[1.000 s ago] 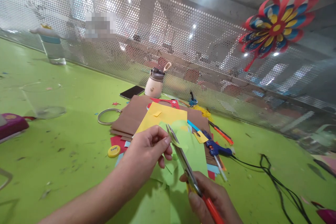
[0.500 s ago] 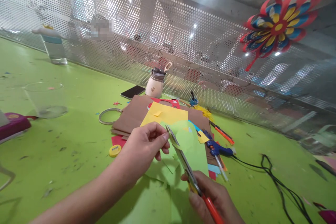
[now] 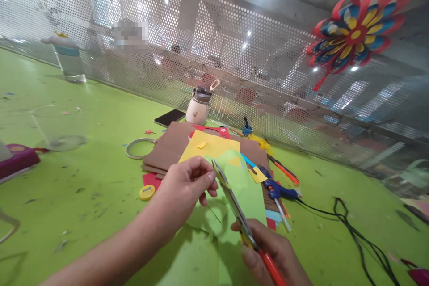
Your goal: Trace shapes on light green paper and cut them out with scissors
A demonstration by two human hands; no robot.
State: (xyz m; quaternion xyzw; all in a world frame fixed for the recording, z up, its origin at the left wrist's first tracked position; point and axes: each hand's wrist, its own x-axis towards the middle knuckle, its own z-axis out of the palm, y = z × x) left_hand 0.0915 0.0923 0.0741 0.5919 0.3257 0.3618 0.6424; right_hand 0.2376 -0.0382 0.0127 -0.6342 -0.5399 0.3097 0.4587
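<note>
My right hand (image 3: 268,243) grips a pair of scissors (image 3: 239,216) with orange-red handles, their blades pointing up and left. Close to the blade tips, my left hand (image 3: 191,181) is closed in a pinch. A small piece of light green paper (image 3: 225,184) lies across the blades beside its fingertips; the fingers mostly hide its edge. Beneath both hands are light green sheets (image 3: 253,196). A yellow sheet (image 3: 214,142) lies just beyond, on top of brown cardboard (image 3: 167,143).
Right of the papers lies a blue glue gun (image 3: 279,190) with a black cord (image 3: 348,223). Around the stack are a silver ring (image 3: 129,155), yellow disc (image 3: 147,192), phone (image 3: 170,117), white bottle (image 3: 197,109) and orange-black pen (image 3: 284,170). A clear cup (image 3: 58,129) stands left; a perforated screen (image 3: 161,49) runs behind.
The green paper beneath and near the scissors has shifted slightly, its curled upper part sitting differently. Both hands and the scissors stay almost in the same place.
</note>
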